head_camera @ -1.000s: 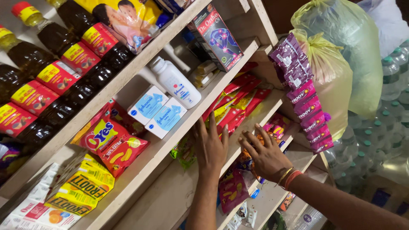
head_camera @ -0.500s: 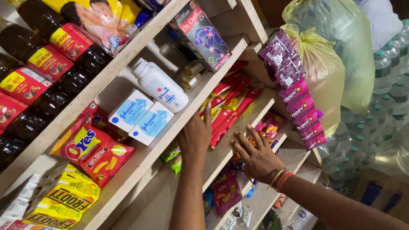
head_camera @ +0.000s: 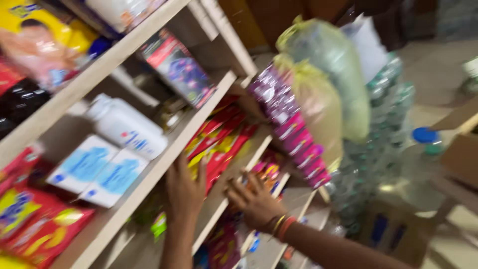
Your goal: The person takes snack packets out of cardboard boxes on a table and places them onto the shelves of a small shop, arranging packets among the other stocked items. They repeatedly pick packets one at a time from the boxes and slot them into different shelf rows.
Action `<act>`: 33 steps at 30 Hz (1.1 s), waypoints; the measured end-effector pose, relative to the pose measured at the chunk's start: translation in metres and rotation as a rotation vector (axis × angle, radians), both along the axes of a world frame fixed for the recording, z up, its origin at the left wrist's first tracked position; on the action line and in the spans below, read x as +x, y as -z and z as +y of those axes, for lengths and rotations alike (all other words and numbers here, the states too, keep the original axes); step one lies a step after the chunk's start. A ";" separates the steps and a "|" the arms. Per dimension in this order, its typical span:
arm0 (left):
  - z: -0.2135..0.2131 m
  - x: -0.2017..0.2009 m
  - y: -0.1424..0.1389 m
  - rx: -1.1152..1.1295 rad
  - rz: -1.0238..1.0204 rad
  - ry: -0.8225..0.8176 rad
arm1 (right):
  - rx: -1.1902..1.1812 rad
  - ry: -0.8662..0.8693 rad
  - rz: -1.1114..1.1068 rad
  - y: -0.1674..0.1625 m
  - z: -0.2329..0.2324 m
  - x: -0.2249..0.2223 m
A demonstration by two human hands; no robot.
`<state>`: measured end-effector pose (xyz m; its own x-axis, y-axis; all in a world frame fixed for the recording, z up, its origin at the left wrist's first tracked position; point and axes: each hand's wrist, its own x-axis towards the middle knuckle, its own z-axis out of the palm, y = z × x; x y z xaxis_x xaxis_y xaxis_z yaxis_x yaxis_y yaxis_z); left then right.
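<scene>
While the view is badly motion-blurred, my left hand sits lower centre of the frame, fingers spread flat and pointing up, pressed against the front edge of a pale wooden shelf board that runs diagonally from lower left to upper centre. Just right of it my right hand, with thin red and gold bangles on the wrist, is also open with fingers fanned, reaching toward the small bright pink and yellow sachets on the next shelf down; I can't tell if it touches them. Neither hand grips anything. Between and above the hands lie flat red and yellow packets. Left of my left hand: a white plastic bottle lying on its side, two white and light blue boxes, red snack bags at lower left. Upper centre, a hanging strip of purple-pink sachets beside tied pale green plastic bags.
</scene>
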<state>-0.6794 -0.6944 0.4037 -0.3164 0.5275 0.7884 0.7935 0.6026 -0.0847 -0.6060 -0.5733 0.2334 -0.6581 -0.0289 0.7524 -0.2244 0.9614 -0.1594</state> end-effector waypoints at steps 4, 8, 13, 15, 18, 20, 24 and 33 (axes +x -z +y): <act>-0.008 0.036 0.019 -0.084 0.185 -0.093 | -0.009 0.008 0.025 -0.001 0.003 0.009; -0.008 0.053 0.041 -0.035 0.123 0.002 | -0.035 -0.030 0.044 -0.007 0.005 0.017; -0.020 0.070 0.072 -0.049 0.095 -0.159 | -0.017 0.002 0.094 -0.011 0.003 0.020; -0.028 0.077 0.080 -0.088 0.090 -0.196 | -0.026 -0.002 -0.005 -0.012 0.003 0.020; -0.043 0.083 0.084 -0.119 0.067 -0.218 | 0.036 0.060 -0.117 -0.015 0.001 0.021; -0.057 0.081 0.083 -0.077 0.061 -0.210 | 0.080 0.057 -0.111 -0.019 0.001 0.021; -0.101 0.080 0.079 0.023 0.062 -0.300 | 0.240 0.045 -0.034 -0.027 -0.002 0.021; -0.234 0.101 0.078 0.092 0.043 -0.580 | 0.218 0.087 0.072 -0.027 -0.020 0.025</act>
